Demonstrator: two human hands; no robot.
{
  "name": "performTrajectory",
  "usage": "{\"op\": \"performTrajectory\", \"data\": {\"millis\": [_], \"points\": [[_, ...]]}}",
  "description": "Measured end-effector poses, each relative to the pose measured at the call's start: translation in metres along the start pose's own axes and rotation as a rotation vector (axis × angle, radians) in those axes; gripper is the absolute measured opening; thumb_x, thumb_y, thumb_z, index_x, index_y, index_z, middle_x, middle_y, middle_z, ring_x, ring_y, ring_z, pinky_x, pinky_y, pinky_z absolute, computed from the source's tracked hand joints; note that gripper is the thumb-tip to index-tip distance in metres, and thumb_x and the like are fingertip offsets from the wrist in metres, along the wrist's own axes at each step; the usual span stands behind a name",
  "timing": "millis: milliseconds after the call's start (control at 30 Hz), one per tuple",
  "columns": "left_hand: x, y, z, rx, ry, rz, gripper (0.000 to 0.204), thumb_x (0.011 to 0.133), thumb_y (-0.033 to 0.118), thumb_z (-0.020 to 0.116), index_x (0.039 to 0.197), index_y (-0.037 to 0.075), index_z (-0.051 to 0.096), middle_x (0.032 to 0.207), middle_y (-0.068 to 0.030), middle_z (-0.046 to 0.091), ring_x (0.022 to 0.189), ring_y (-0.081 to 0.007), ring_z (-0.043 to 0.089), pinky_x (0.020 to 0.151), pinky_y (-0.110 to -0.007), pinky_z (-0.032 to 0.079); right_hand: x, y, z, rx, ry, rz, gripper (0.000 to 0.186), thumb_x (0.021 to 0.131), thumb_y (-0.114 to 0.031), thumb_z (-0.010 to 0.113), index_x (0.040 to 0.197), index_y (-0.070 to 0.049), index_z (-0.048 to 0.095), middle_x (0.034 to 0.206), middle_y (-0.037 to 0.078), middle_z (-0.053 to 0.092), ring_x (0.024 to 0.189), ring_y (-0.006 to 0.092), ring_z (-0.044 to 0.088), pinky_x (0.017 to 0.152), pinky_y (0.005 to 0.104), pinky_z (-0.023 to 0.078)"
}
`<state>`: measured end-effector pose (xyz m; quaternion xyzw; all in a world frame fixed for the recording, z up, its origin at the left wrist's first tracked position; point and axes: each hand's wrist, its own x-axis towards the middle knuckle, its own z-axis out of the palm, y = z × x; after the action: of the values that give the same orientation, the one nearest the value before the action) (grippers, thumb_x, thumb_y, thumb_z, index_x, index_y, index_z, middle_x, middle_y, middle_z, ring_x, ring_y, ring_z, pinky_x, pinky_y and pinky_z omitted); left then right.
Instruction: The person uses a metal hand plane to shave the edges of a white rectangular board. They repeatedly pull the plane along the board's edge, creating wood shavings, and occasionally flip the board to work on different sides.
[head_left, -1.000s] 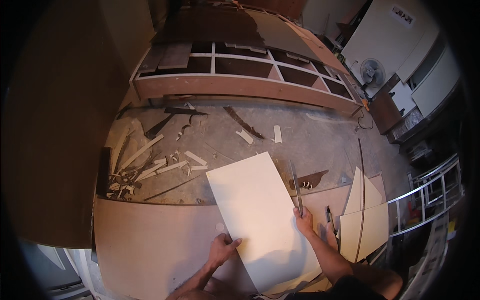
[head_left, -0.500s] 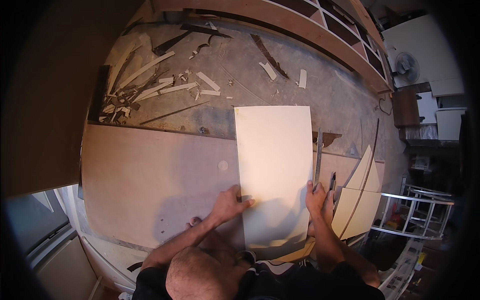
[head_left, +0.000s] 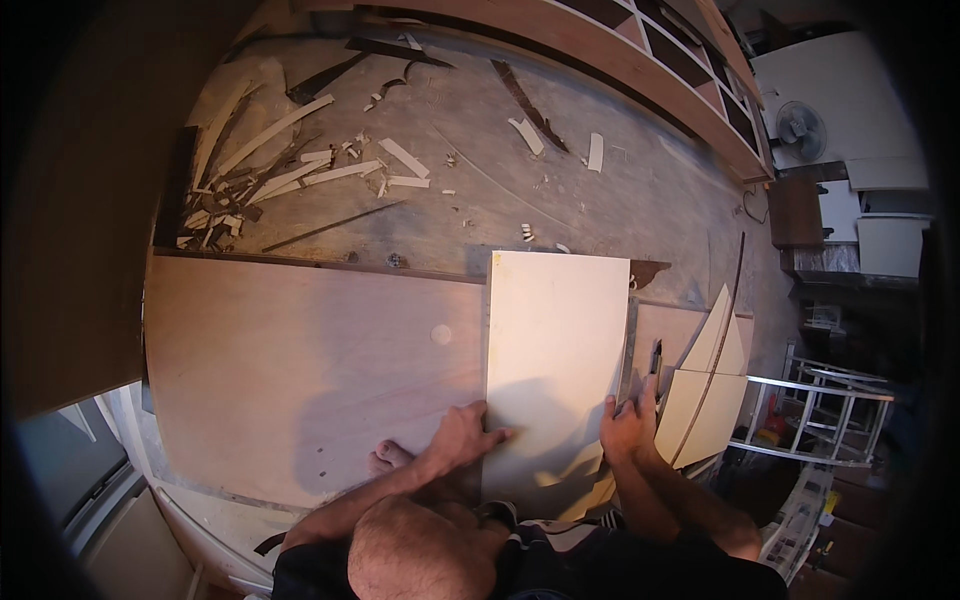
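Note:
A white rectangular panel (head_left: 560, 320) lies in front of me across a wide light-brown plywood sheet (head_left: 240, 360). My left hand (head_left: 460, 438) grips the panel's left edge, thumb on its upper face and fingers at the side. At the right edge, near the lower end, my right hand (head_left: 626, 432) holds it with the fingers curled. Along that same edge runs a grey metal ruler (head_left: 629, 348), partly covered by the panel. A black utility knife (head_left: 657, 354) rests just beyond my right hand; whether a finger touches it I cannot tell.
Pale offcuts (head_left: 285, 180) and dark strips litter the concrete floor at the far left. Cream board pieces (head_left: 705, 405) and a thin dark strip lie to the right, beside an aluminium ladder (head_left: 810, 420). A wooden shelf frame (head_left: 600, 60) spans the back; a fan (head_left: 801, 130) stands far right.
The white panel has slid toward me and slightly right, with both hands on it. It now covers part of the ruler, and small pale scraps show beyond its far edge.

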<state>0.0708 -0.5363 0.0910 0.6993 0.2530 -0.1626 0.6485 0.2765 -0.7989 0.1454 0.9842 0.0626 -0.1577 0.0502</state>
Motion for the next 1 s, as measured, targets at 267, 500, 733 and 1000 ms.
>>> {"op": "performTrajectory", "data": {"millis": [267, 500, 733, 1000], "points": [[0.021, -0.004, -0.009, 0.218, -0.131, 0.025, 0.062, 0.089, 0.05, 0.079, 0.108, -0.009, 0.072, 0.09, -0.0305, 0.074, 0.09, -0.0502, 0.073, 0.084, -0.053, 0.06, 0.004, 0.029, 0.016, 0.289, 0.115, -0.205, 0.057, 0.103, -0.025, 0.063, 0.147, 0.008, 0.047, 0.152, 0.03, 0.048, 0.141, 0.038, 0.049, 0.118, 0.0424, 0.04], [0.057, -0.003, -0.047, 0.366, -0.066, 0.099, 0.055, 0.091, 0.052, 0.077, 0.095, -0.003, 0.077, 0.091, -0.0251, 0.076, 0.09, -0.0427, 0.076, 0.084, -0.05, 0.061, 0.048, 0.038, -0.001, 0.206, 0.07, 0.163, 0.042, 0.107, -0.032, 0.065, 0.125, 0.006, 0.061, 0.115, 0.02, 0.075, 0.096, 0.0261, 0.075, 0.083, 0.0356, 0.06], [0.164, 0.046, -0.103, 0.26, 0.627, 0.341, 0.049, 0.086, 0.041, 0.084, 0.104, -0.004, 0.073, 0.102, -0.0295, 0.075, 0.102, -0.0436, 0.074, 0.09, -0.053, 0.059, 0.088, -0.075, -0.252, 0.036, -0.222, -0.294, 0.051, 0.108, -0.049, 0.059, 0.096, 0.0, 0.064, 0.086, 0.011, 0.078, 0.077, 0.0194, 0.077, 0.068, 0.0344, 0.06], [0.217, 0.053, -0.133, 0.35, 0.306, 0.287, 0.038, 0.089, 0.04, 0.08, 0.1, 0.004, 0.083, 0.104, -0.0261, 0.077, 0.101, -0.0426, 0.075, 0.091, -0.048, 0.059, 0.034, -0.132, -0.342, -0.288, -0.15, -0.677, 0.046, 0.108, -0.043, 0.059, 0.093, -0.001, 0.063, 0.083, 0.013, 0.078, 0.079, 0.0271, 0.077, 0.073, 0.0399, 0.059]]}}
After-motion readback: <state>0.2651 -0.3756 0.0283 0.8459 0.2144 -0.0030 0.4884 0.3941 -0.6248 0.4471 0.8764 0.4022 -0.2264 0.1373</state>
